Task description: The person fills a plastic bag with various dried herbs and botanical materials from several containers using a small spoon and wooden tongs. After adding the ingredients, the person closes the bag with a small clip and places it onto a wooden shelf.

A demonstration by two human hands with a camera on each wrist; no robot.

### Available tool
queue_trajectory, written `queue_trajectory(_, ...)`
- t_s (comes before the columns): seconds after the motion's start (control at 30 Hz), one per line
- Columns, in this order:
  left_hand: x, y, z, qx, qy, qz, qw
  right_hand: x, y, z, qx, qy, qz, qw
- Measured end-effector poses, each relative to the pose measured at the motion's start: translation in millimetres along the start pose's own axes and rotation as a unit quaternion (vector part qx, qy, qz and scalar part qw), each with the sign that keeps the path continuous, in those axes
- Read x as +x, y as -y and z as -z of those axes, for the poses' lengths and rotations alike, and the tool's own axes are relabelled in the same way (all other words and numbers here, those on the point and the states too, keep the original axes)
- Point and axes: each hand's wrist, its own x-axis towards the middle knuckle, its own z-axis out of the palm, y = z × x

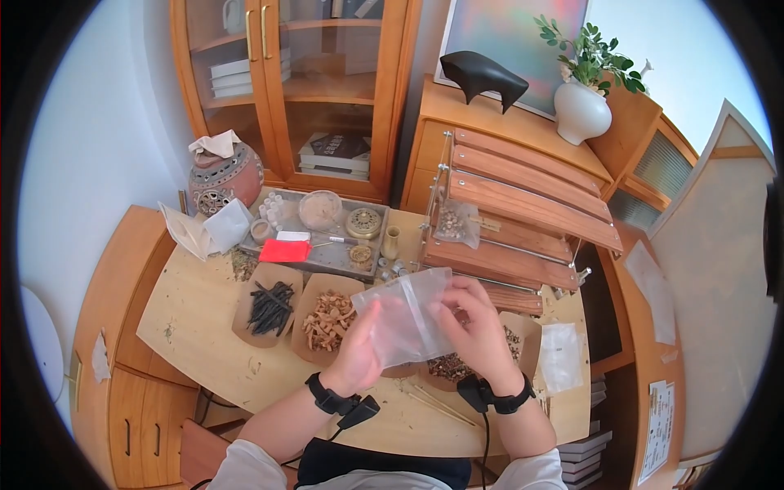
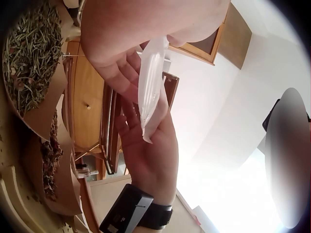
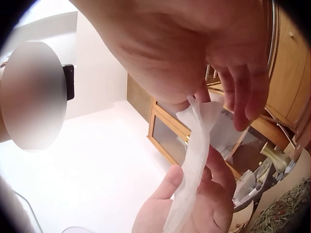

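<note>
A translucent plastic bag [image 1: 400,322] is held up between both hands over the front of the table [image 1: 237,367]. My left hand [image 1: 358,359] holds its left side, thumb in front and fingers behind. At the upper right edge, my right hand [image 1: 478,322] pinches the bag between thumb and fingertips. Seen edge-on in the right wrist view, the bag [image 3: 194,160] looks thin and flat. Below it stand brown paper trays: dark sticks [image 1: 271,309], tan chips [image 1: 328,320], and a dried mix [image 1: 447,369] partly hidden by the bag. Green dried herb [image 2: 31,58] fills another tray.
Behind the trays sits a grey tray [image 1: 327,260] with a red packet [image 1: 284,251] and small containers. A slatted wooden rack [image 1: 523,196] stands back right. Thin sticks [image 1: 441,404] lie in front; another clear bag [image 1: 561,357] lies at right.
</note>
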Motion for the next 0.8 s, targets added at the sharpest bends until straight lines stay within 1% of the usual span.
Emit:
queue_trajectory(0.07, -0.7, -4.3, -9.8, 0.01, -0.007, -0.006, 1.0, 0.3, -5.6, -1.2, 0.04, 0.045, -0.001, 0.998)
queue_trajectory(0.17, -0.6, -5.9, -11.2, 0.012, -0.018, -0.006, 1.0, -3.6, 6.3, -3.0, 0.001, 0.083, 0.017, 0.996)
queue_trajectory(0.27, -1.1, -7.7, -10.8, 0.015, -0.023, 0.003, 1.0, -2.2, -3.2, 3.4, 0.101, 0.164, -0.054, 0.98)
queue_trajectory(0.3, -1.3, -8.0, -11.0, 0.017, -0.024, 0.008, 1.0, -1.8, -3.8, 5.8, 0.15, 0.176, -0.098, 0.968)
queue_trajectory(0.37, -0.2, -6.2, -10.4, 0.034, -0.035, 0.002, 0.999, -0.1, -4.1, 8.8, 0.247, 0.199, -0.183, 0.931)
queue_trajectory(0.47, 2.3, -3.7, -7.9, 0.072, -0.044, -0.023, 0.996, -0.6, -7.2, 7.0, 0.263, 0.177, -0.186, 0.93)
queue_trajectory(0.5, 2.9, -3.2, -7.7, 0.087, -0.046, -0.033, 0.995, -0.5, -9.4, 3.4, 0.191, 0.118, -0.127, 0.966)
queue_trajectory(0.53, 3.4, -2.6, -8.4, 0.107, -0.054, -0.042, 0.992, 0.0, -11.5, -2.7, 0.116, 0.057, -0.067, 0.989)
queue_trajectory(0.57, 4.1, -2.1, -9.3, 0.127, -0.062, -0.05, 0.989, 0.3, -12.4, -6.2, 0.04, -0.004, -0.005, 0.999)
queue_trajectory(0.6, 4.8, -2.0, -9.9, 0.147, -0.07, -0.058, 0.985, 1.1, -11.8, -6.6, 0.019, -0.017, 0.009, 1.0)
queue_trajectory(0.67, 4.4, -3.8, -9.8, 0.102, -0.047, -0.019, 0.993, 2.6, -10.0, -6.7, -0.021, -0.041, 0.037, 0.998)
queue_trajectory(0.7, 4.1, -4.9, -10.0, 0.08, -0.036, -0.001, 0.996, 2.3, -9.1, -6.3, -0.011, -0.013, 0.033, 0.999)
queue_trajectory(0.8, 1.0, -7.6, -17.5, 0.058, 0.014, 0.0, 0.998, -0.5, -5.4, -6.4, 0.011, 0.069, 0.026, 0.997)
